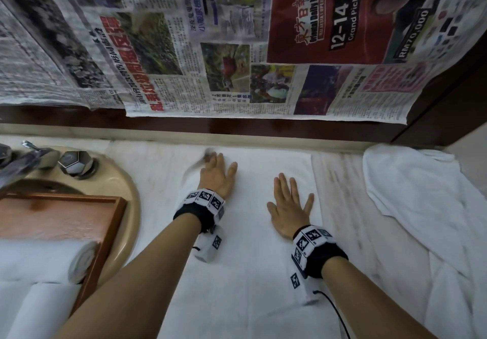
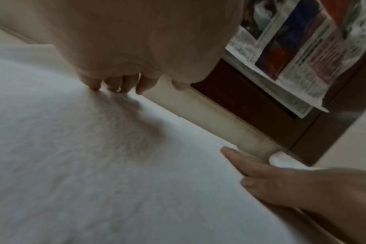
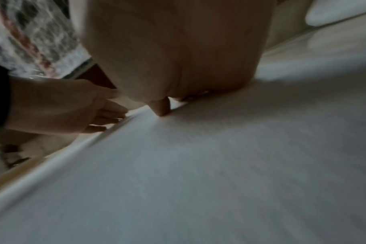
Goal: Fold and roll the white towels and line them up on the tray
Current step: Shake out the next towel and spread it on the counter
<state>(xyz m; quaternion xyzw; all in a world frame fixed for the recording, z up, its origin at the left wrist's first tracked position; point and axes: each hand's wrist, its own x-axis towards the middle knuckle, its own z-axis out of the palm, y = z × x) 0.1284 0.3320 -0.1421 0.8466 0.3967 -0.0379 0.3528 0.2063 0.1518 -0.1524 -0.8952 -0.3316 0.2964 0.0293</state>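
head view: white towel [image 1: 250,233] lies spread flat beneath both palms; left hand [image 1: 216,178] and right hand [image 1: 288,207] press it, fingers straight, gripping nothing.

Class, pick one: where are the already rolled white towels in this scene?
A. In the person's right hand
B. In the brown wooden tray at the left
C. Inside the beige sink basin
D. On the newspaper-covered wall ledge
B: the rolled white towels lie in the brown wooden tray, while both hands lie flat on the spread white towel.
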